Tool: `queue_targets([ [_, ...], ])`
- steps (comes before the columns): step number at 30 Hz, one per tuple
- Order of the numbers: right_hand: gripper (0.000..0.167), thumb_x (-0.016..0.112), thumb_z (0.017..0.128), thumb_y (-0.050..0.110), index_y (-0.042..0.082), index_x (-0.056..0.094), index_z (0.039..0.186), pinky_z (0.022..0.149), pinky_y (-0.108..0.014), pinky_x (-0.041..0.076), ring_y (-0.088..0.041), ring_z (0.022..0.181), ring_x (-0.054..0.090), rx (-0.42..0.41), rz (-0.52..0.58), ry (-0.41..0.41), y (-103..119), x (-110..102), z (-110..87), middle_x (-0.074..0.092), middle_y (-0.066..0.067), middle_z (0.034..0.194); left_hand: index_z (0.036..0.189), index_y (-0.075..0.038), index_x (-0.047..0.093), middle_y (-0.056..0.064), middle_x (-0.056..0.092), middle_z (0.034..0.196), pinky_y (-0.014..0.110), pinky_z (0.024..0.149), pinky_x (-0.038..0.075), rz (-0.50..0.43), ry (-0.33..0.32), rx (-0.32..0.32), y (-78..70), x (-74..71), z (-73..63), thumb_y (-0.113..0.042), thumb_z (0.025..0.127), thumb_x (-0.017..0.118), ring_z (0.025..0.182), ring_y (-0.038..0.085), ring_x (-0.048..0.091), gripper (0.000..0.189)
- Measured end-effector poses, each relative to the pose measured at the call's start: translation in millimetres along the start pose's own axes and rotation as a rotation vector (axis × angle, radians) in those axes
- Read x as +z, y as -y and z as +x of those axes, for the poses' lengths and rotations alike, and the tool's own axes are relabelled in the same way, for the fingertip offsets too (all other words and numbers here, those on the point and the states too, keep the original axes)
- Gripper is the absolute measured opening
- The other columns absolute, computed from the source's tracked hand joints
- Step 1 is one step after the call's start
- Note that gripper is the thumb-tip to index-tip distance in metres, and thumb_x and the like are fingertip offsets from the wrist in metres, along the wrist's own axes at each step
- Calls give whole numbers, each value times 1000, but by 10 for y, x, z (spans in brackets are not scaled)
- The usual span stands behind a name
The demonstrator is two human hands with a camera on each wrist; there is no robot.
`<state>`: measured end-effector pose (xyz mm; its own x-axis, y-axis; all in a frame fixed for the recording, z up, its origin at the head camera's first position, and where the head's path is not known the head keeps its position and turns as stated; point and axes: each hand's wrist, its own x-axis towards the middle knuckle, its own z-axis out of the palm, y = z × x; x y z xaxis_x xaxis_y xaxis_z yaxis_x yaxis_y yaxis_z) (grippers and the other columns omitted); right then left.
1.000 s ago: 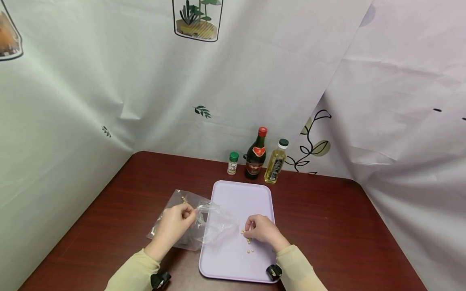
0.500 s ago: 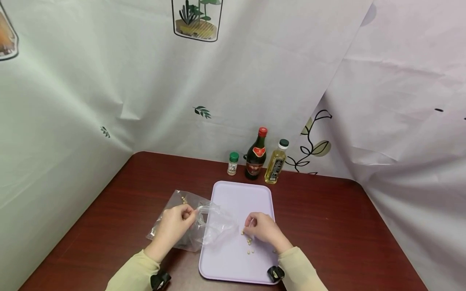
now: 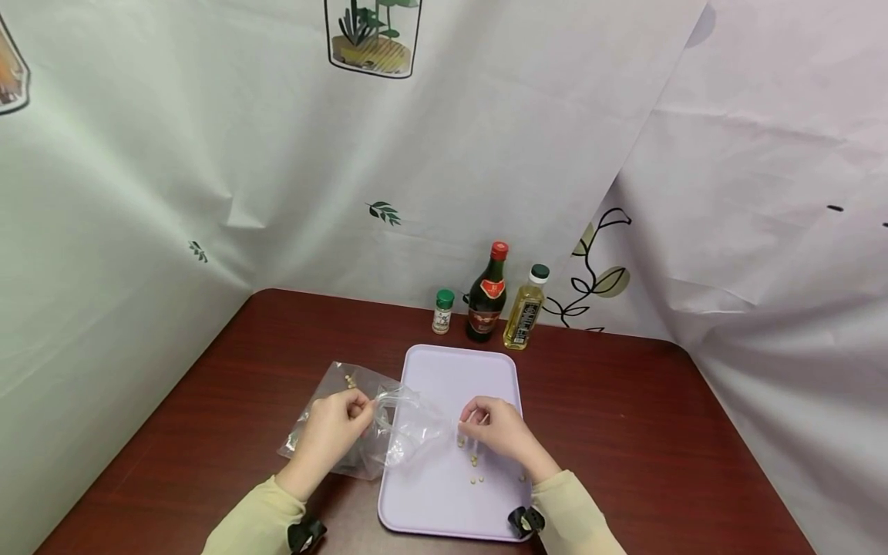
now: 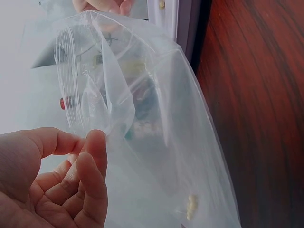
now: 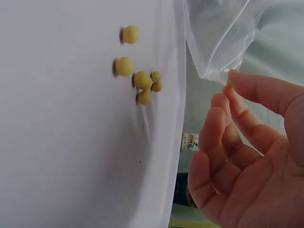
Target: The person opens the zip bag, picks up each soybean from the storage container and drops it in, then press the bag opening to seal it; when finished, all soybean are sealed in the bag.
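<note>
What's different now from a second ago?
The right hand has shifted up and slightly left in the head view, toward the clear bag, a small yellow ball between its fingertips. The left hand still pinches the bag; tray and bottles stayed put.

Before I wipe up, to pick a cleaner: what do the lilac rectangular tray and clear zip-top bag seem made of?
Lilac rectangular tray: probably plastic, smooth, fairly matt; even colour, rounded rim. Clear zip-top bag: likely thin, glossy plastic film; see-through, creases and highlights.
</note>
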<state>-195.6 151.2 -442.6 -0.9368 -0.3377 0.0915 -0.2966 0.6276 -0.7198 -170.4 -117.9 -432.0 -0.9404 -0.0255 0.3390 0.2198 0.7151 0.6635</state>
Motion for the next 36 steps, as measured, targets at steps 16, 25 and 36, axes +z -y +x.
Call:
queue_targets([
  [16, 9, 72, 79, 12, 9, 65, 83, 53, -21, 40, -4, 55, 48, -21, 46, 42, 54, 33, 20, 54, 4, 66, 61, -18, 57, -11, 46, 52, 22, 48, 33, 4, -17, 31, -1, 20, -7, -12, 80, 69, 47, 2, 38, 23],
  [25, 11, 72, 79, 16, 8, 65, 82, 52, -21, 40, -5, 57, 48, -16, 41, 55, 1, 8, -9, 55, 4, 66, 62, -17, 58, -11, 48, 52, 21, 48, 34, 4, -17, 36, -12, 6, 4, -11, 80, 69, 47, 3, 39, 22],
  [36, 9, 71, 80, 12, 7, 64, 81, 48, -22, 39, -5, 52, 48, 15, 49, 117, -114, -32, -45, 54, 3, 61, 61, -19, 55, -12, 45, 50, 21, 47, 32, 4, -22, 44, -8, -28, -11, -12, 81, 68, 47, 1, 37, 25],
])
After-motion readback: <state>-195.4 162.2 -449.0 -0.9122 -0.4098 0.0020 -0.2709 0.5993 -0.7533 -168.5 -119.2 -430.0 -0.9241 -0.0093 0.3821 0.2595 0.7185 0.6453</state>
